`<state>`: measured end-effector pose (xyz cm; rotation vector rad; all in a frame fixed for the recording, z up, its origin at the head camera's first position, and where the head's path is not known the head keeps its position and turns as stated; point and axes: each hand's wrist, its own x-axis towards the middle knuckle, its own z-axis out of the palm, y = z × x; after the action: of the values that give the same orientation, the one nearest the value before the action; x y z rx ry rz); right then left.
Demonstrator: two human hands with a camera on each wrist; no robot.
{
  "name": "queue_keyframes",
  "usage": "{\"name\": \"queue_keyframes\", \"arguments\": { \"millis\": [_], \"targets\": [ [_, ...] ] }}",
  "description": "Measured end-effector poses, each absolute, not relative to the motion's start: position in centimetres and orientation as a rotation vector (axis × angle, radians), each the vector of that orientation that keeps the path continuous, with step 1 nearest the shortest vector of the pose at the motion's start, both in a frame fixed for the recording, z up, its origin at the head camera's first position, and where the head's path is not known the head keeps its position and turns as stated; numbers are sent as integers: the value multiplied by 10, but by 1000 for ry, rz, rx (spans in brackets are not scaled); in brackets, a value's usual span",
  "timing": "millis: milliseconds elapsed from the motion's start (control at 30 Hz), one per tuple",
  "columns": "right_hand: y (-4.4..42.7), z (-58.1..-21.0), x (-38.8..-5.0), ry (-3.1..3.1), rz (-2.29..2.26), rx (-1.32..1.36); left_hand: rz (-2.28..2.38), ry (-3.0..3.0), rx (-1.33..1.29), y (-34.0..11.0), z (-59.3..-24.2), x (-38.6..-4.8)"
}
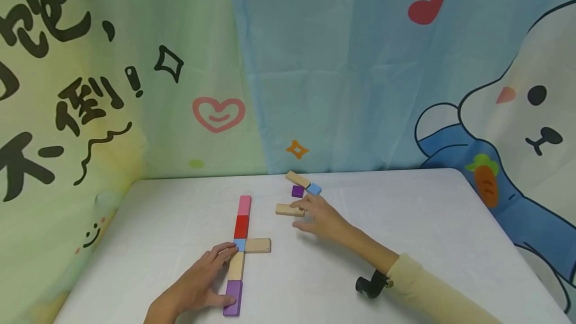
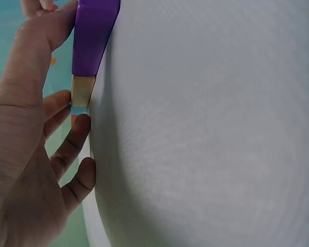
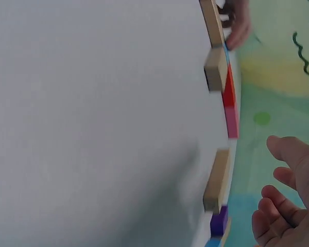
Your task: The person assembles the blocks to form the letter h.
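The lower-centre block row (image 1: 236, 265) is touched, seemingly for steadying, by the spread left hand (image 1: 201, 278); nothing is gripped by the right hand (image 1: 321, 217), half-spread near 1 wooden block (image 1: 284, 210).

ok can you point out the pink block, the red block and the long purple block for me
pink block (image 1: 244, 205), head view, middle of its top face
red block (image 1: 241, 227), head view, middle of its top face
long purple block (image 1: 234, 288), head view, far half of its top face
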<state>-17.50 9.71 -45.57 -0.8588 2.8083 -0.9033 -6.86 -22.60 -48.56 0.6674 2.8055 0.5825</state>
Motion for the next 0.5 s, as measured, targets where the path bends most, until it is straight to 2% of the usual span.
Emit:
{"name": "queue_keyframes", "arguments": {
  "millis": [267,500],
  "targets": [
    [126,-462,-207,2908,-920,-793,594,2794,661,-227,-485,-70],
    [134,-475,-231,2944,-1003,-617,603,2817,710,-227,-487,-70]
  ]
}}
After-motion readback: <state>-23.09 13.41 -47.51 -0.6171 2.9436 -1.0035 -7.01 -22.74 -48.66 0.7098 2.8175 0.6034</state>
